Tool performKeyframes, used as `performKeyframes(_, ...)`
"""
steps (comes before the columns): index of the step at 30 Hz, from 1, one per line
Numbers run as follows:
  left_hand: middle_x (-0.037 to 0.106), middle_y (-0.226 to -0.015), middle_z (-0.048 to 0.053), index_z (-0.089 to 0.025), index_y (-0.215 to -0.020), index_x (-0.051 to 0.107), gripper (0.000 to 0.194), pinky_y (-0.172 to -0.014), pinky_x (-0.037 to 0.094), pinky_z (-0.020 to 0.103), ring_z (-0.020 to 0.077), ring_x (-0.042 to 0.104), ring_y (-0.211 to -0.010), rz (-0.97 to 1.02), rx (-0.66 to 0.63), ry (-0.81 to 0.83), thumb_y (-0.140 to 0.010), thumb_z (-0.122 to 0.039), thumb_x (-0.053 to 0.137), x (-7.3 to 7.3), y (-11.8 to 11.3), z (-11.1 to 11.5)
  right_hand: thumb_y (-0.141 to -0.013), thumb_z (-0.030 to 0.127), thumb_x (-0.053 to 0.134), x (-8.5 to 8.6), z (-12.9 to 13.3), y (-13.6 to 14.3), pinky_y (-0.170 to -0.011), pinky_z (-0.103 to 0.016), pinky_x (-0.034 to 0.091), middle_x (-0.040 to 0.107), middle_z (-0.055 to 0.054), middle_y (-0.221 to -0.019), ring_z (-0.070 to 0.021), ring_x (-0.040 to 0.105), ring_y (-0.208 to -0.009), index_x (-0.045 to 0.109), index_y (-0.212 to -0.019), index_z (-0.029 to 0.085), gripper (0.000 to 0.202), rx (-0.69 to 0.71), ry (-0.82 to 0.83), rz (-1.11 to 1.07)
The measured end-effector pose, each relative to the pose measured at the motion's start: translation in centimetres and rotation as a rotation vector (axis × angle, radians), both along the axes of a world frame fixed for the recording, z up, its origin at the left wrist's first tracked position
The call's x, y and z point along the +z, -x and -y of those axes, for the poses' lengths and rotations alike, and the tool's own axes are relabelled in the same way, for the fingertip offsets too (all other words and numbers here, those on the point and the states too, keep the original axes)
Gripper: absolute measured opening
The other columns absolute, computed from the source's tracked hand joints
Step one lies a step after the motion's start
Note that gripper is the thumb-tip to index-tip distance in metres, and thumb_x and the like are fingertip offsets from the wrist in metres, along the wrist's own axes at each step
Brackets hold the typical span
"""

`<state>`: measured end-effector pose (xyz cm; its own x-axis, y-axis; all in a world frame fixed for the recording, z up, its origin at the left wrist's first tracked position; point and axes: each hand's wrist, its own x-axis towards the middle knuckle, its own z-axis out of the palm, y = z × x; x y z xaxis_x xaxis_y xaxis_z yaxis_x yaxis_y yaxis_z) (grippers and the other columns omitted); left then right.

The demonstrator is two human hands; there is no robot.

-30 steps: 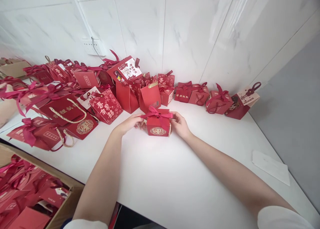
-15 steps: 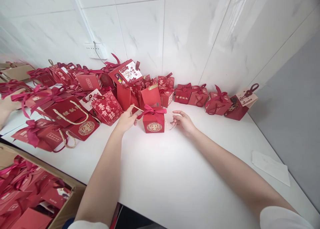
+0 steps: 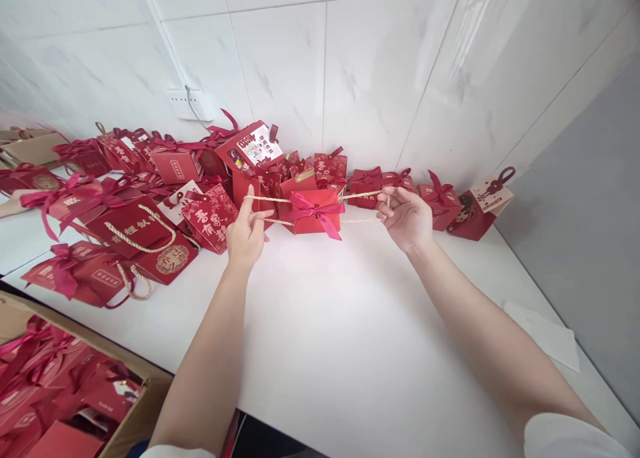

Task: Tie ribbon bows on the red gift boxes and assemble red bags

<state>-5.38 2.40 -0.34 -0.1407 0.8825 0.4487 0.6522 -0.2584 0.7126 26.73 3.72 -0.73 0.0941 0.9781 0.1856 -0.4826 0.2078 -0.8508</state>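
A small red gift box (image 3: 318, 219) with a bright crimson ribbon bow (image 3: 316, 209) on top is stretched between my hands. Its lid faces me and its front is turned out of sight. My left hand (image 3: 246, 237) has hooked the left twisted gold rope handle (image 3: 273, 199) over its fingers. The opposite rope handle (image 3: 361, 195) is gripped by the bent fingers of my right hand (image 3: 406, 219). Both ropes are pulled taut to the sides. Whether the box touches the table I cannot tell.
Several red gift boxes (image 3: 143, 221) crowd the white table (image 3: 340, 351) at left, and more line the tiled wall at right. A cardboard carton (image 3: 135, 405) of red boxes stands lower left. Another person's hand (image 3: 17, 205) shows at the far left. White paper (image 3: 543, 335) lies right.
My hands have spread apart, drawing both rope handles taut. The box has risen in view and tipped, so its lid now shows instead of the gold-patterned front.
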Motion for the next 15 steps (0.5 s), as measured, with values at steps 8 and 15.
performKeyframes(8,0.069,-0.124,-0.003,-0.039,-0.153,0.025,0.059,-0.078,0.052,0.027,0.0116,0.069,-0.062,-0.045,-0.003,0.012,-0.096,-0.035,0.042,-0.24,-0.29,-0.07,-0.083,0.039,0.049,-0.7,-0.32,0.12,-0.054,-0.029,0.045,0.071,-0.004,-0.087,-0.0126,0.046,-0.054,0.066,-0.072,0.023,0.025,-0.085,0.006,-0.068)
performKeyframes(15,0.074,-0.081,-0.005,-0.031,-0.147,0.042,0.054,-0.08,0.053,0.027,0.012,0.066,-0.054,-0.054,0.054,0.017,-0.094,-0.04,0.045,-0.48,0.09,-0.31,-0.081,0.034,0.052,-0.9,-0.71,-0.21,-0.048,-0.025,0.046,0.073,-0.005,-0.086,-0.0108,0.048,-0.051,0.066,-0.071,0.021,0.021,-0.08,0.101,-0.068)
